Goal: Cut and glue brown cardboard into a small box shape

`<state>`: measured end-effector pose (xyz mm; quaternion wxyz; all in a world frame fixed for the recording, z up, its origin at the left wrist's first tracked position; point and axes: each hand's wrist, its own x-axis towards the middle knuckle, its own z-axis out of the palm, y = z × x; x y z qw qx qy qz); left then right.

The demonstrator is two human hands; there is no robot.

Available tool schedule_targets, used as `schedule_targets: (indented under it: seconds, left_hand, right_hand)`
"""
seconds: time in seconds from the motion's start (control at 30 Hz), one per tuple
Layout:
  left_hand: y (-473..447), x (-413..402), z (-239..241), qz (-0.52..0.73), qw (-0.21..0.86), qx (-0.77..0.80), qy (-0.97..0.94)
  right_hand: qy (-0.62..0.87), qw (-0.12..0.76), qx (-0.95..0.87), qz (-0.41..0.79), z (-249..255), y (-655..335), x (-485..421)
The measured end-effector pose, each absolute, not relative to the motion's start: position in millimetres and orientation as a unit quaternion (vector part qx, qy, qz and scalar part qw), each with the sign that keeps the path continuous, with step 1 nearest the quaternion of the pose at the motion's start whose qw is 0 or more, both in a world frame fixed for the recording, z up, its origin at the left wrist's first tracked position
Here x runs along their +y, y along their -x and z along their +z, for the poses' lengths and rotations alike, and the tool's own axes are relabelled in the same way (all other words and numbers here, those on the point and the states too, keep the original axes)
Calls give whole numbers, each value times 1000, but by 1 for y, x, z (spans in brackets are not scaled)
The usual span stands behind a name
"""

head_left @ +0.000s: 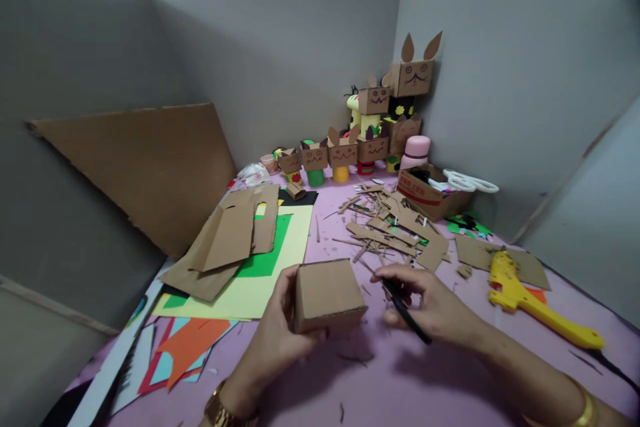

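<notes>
In the head view, my left hand [280,333] grips a small brown cardboard box [331,290] from its left side, with the thumb along the lower front edge. The box is held above the purple tabletop, its flat top tilted towards me. My right hand [425,300] is closed round a slim black-handled craft knife [407,313]. Its thin blade points up and left, close to the box's right corner but apart from it. Small dark scraps lie on the table under the box.
Cardboard offcuts [395,227] are heaped ahead. A yellow glue gun [540,310] lies at right, near a carton [435,197] with white scissors [470,181]. Coloured paper [193,347] and folded cardboard [230,233] lie at left. Several cardboard animal figures [343,153] stand at the back.
</notes>
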<state>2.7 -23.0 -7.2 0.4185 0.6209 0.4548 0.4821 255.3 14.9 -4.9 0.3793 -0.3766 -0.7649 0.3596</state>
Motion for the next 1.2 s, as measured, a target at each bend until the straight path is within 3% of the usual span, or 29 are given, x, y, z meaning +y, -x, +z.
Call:
schedule_targets:
  seconds: [0.13,0.37,0.9,1.2]
  left_hand:
    - [0,-24,-7,469,373,486,-636]
    - [4,-22,-4,458,357,493,-648]
    - [0,-26,2,413,414,494,-644]
    - [-7,-26,7,427,438,504,-610]
  right_hand:
    - [295,277,-854,328,9,-266,19]
    - [302,185,-890,288,2,-286,18]
    - [266,141,-930,213,9,-291,6]
    - [255,183,-947,63,-6,-291,-1]
